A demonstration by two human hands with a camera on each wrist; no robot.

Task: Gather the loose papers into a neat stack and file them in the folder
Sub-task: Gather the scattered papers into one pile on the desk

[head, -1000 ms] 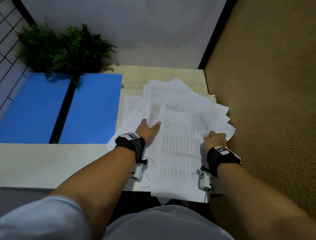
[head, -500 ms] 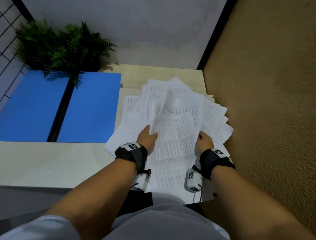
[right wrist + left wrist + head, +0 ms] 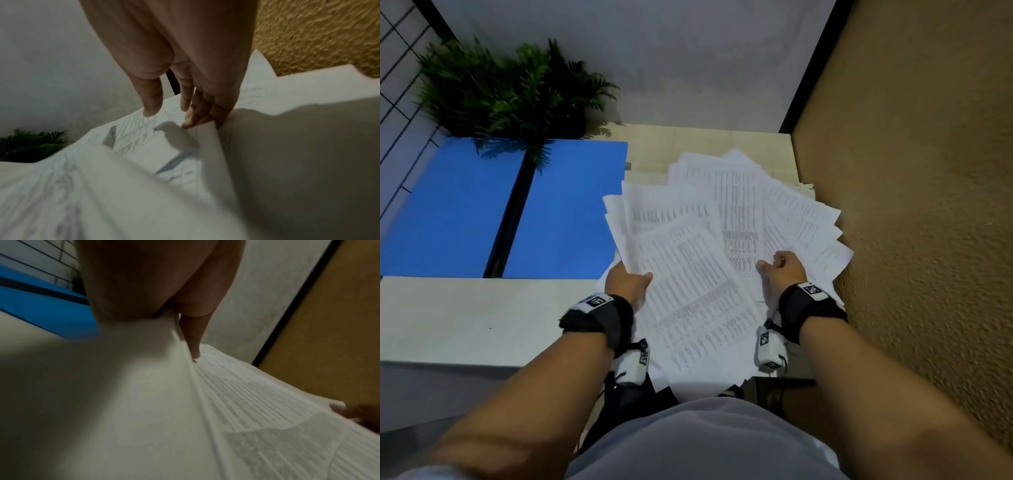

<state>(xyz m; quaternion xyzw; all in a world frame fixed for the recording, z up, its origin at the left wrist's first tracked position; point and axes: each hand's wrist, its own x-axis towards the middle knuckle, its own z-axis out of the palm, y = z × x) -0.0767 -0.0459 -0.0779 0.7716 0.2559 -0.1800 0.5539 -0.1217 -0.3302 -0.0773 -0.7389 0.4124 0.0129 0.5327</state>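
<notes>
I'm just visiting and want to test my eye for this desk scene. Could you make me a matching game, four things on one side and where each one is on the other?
Things:
1. folder
2. papers
3. plant
4. left hand

Places or states:
A. fanned out untidily next to the tan wall
B. lying open and blue on the left of the desk
C. gripping the left edge of the sheets
D. at the far left corner, behind the folder

Pairs: 1-B, 2-A, 3-D, 4-C
</notes>
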